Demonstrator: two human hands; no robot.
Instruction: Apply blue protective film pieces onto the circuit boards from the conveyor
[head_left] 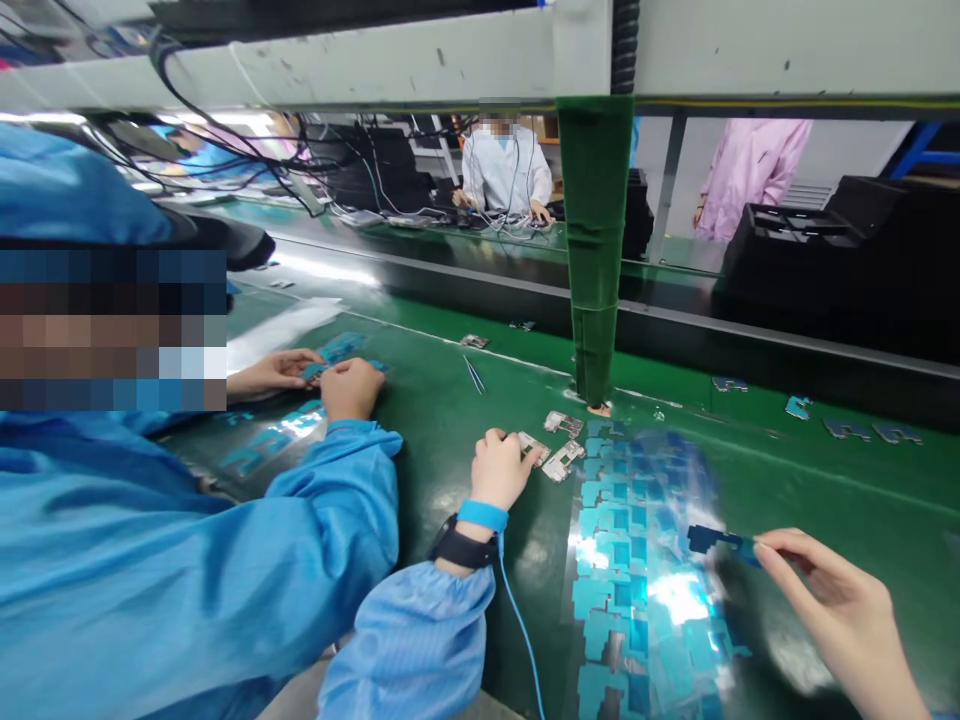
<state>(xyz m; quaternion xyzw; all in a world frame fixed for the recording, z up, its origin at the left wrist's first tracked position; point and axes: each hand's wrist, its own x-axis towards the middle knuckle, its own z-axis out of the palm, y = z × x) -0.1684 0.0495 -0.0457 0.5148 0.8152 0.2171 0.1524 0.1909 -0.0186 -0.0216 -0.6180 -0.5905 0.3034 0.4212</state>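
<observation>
My left hand [501, 468], with a blue strap and a black band at the wrist, has its fingers closed on a small metal board [533, 451]. Two similar boards [563, 461] lie just right of it on the green table [442, 480]. Over at the right, my right hand [832, 585] pinches the end of a dark blue film piece [712, 541], which is held above the table. Between my hands lies a clear sheet [611, 560] with rows of blue film pieces.
Tweezers [474, 374] lie beyond my left hand. A green-wrapped post [594, 240] rises behind the sheet. Several boards [847, 430] lie at the back right. A co-worker in a blue sleeve [330, 490] works close on the left.
</observation>
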